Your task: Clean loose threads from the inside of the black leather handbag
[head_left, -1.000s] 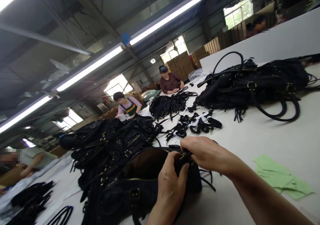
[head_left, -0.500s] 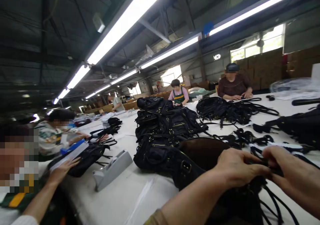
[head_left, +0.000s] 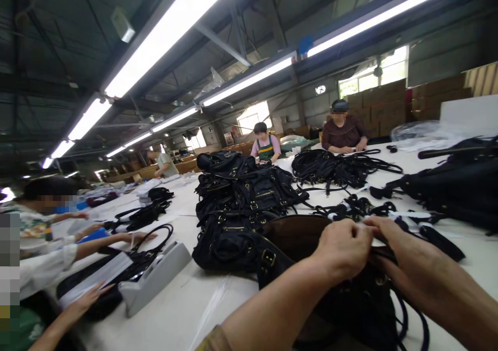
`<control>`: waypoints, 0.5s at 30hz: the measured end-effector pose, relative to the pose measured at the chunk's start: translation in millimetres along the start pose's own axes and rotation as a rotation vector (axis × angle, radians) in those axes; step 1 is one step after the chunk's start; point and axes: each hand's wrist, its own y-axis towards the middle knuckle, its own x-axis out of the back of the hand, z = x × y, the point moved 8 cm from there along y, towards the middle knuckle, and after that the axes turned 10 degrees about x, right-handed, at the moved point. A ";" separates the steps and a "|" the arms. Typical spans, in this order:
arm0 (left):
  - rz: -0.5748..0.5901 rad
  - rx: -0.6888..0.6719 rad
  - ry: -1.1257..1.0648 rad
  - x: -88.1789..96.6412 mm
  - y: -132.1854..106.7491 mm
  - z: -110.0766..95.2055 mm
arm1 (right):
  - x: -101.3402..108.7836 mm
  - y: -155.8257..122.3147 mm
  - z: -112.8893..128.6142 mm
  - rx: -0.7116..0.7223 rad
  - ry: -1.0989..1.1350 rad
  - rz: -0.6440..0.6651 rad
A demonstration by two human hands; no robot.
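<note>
An open black handbag (head_left: 295, 268) with a brown lining and brass buckles lies on the white table (head_left: 187, 304) right in front of me. My left hand (head_left: 344, 247) is closed in a pinch on the bag's far rim. My right hand (head_left: 392, 242) meets it there, fingers also closed on the same edge of the bag. What sits between the fingertips is hidden. Black straps of the bag (head_left: 412, 320) trail below my right forearm.
A pile of black handbags (head_left: 241, 195) stands behind the open one, another bag (head_left: 459, 185) at right, bundles of black straps (head_left: 342, 166) farther back. A grey tape dispenser (head_left: 155, 275) sits at left. Several other people work around the table; a co-worker's hands (head_left: 85, 296) reach in at left.
The view has swung left since a second ago, bringing the co-workers and tape dispenser in. Both hands stay pinched on the bag's rim, now drawn closer together.
</note>
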 end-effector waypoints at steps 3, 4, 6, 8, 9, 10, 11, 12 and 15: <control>-0.046 -0.047 0.040 10.3 -8.9 -2.5 | 6.9 1.8 12.1 0.011 0.009 -0.002; -0.050 -0.076 0.059 14.0 -12.8 -5.4 | 9.3 2.2 16.8 0.017 0.024 0.011; -0.060 -0.135 0.105 22.0 -19.0 -11.7 | 13.6 2.8 27.1 0.035 0.073 0.043; -0.083 -0.155 0.161 28.6 -20.8 -13.6 | 16.7 3.2 35.6 0.033 0.123 0.073; -0.106 -0.145 0.200 31.4 -20.0 -11.9 | 18.1 3.2 38.3 0.021 0.138 0.081; -0.133 -0.124 0.246 33.5 -18.5 -8.2 | 19.5 3.0 39.9 0.004 0.144 0.085; -0.166 -0.100 0.292 35.5 -16.6 -3.0 | 20.6 2.4 40.4 -0.015 0.144 0.089; -0.202 -0.080 0.333 37.7 -14.7 3.4 | 21.4 1.6 40.1 -0.034 0.142 0.096; -0.307 -0.052 0.404 48.2 -9.8 26.4 | 22.6 -1.2 36.8 -0.057 0.134 0.124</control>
